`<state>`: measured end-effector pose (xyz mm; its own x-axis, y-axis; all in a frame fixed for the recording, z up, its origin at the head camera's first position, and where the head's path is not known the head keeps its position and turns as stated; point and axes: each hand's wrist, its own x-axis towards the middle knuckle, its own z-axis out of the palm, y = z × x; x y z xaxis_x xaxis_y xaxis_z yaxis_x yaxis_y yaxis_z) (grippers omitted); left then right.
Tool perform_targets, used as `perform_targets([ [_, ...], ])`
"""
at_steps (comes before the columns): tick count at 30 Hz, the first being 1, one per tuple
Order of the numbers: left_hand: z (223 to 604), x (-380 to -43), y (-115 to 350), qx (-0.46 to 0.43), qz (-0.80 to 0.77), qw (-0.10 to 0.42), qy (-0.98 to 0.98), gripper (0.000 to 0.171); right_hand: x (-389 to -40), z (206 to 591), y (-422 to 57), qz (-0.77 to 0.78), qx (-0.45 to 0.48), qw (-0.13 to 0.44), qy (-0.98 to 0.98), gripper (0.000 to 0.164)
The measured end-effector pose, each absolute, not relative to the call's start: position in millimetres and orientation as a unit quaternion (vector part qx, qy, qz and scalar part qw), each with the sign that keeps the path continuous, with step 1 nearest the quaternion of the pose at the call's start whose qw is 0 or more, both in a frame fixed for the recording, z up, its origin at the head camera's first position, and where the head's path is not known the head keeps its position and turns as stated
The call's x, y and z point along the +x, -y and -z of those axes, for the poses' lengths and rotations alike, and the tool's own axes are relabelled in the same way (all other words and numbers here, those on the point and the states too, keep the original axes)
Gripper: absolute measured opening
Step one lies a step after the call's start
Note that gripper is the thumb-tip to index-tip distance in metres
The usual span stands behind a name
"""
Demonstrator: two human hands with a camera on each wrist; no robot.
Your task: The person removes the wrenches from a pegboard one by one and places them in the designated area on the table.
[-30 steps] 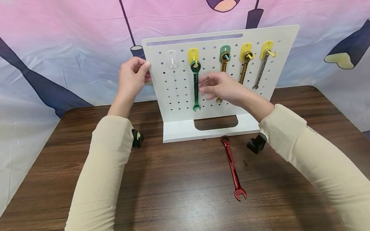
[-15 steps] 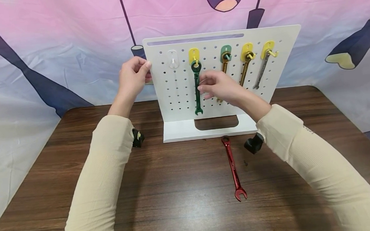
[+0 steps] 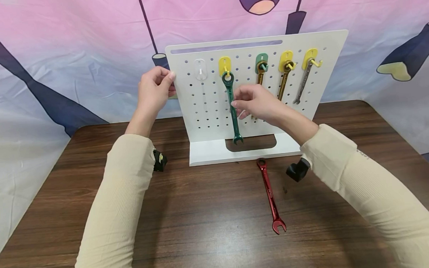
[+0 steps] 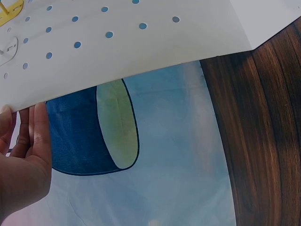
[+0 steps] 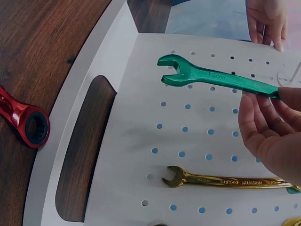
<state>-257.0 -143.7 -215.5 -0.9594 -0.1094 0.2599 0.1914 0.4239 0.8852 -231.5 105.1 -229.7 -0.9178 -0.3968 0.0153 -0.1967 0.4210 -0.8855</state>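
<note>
My right hand pinches the shank of a green combination wrench between thumb and fingers. The wrench's ring end is at the tip of a yellow hook; whether it still hangs there I cannot tell. Its open end tilts out from the white pegboard, and "12mm" is stamped on it in the right wrist view. With thumb and fingers, my left hand grips the pegboard's upper left edge; in the left wrist view some fingers lie behind that edge.
Two gold wrenches and a silver wrench hang on hooks to the right. A clear hook is at the left. On the wooden table, a red wrench lies before the pegboard's base.
My right hand has closed its fingers on the green wrench. The wrench, which hung straight, has its lower end swung right and outward. My left hand stays on the pegboard edge.
</note>
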Motion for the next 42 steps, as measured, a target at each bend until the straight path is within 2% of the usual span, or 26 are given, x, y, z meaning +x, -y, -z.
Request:
perform_targets([
  [42,215,-257,143,-0.022,0.536,0.135,0.833,0.020,-215,211,-107,0.536,-0.186,0.086,-0.819,0.008],
])
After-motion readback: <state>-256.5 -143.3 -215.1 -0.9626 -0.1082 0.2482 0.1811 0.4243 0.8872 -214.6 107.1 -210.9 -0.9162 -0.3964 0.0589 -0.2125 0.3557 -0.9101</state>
